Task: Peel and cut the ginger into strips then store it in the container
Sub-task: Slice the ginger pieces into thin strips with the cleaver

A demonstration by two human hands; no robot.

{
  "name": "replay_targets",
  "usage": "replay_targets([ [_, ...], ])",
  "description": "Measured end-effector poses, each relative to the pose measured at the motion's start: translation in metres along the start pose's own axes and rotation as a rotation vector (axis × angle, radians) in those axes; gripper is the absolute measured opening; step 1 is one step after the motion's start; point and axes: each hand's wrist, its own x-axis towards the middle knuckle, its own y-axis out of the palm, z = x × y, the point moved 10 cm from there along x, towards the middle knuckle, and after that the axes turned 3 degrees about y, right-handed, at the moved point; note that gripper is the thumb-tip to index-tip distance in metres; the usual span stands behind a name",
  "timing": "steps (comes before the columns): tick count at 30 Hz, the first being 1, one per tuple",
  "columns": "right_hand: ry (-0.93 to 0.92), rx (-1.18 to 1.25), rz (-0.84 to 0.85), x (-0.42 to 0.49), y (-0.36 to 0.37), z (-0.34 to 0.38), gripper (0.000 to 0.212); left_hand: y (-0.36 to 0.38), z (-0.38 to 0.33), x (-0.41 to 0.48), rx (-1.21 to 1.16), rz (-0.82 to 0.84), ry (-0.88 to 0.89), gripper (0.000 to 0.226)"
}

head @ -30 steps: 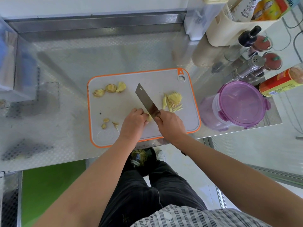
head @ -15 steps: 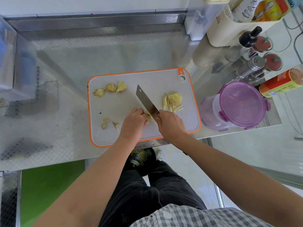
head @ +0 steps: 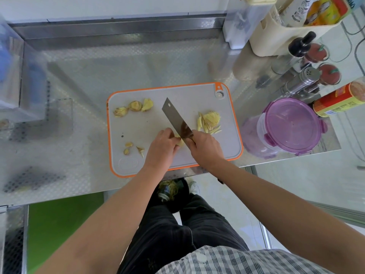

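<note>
Here our right hand (head: 205, 147) grips the cleaver (head: 175, 120) over the cutting board (head: 197, 99); our left hand (head: 161, 144) curls on what seems the ginger piece (head: 180, 142) against the blade, cut strips (head: 209, 121) lying to its right.

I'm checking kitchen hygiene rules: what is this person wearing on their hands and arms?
Nothing covers the left hand or the right hand: no gloves. The left forearm and right forearm are bare too, with no sleeve in view. A small dark shape under the right wrist may be a strap; I cannot tell. A grey-and-white checked shirt with a white button shows below.
</note>
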Motion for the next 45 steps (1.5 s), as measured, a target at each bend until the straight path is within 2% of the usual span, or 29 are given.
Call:
replay_targets([
  [17,0.014,-0.129,0.023,0.003,0.012,0.006,0.017,0.002,0.001,0.003,0.002,0.000,-0.038,0.017],
  [24,0.036,-0.007,-0.045,0.003,0.005,-0.006,0.023,-0.002,0.004,-0.001,0.025,-0.018,-0.040,0.013],
  [37,-0.004,-0.088,0.039,-0.002,0.007,-0.002,0.019,0.000,0.004,0.002,0.033,-0.022,-0.023,0.014],
  [42,-0.027,-0.162,0.009,0.004,0.016,0.006,0.021,0.002,0.002,0.000,0.021,-0.028,-0.023,0.011],
  [45,-0.004,-0.067,-0.028,0.004,0.012,0.000,0.019,-0.002,0.005,-0.002,-0.025,-0.069,-0.026,0.006],
])
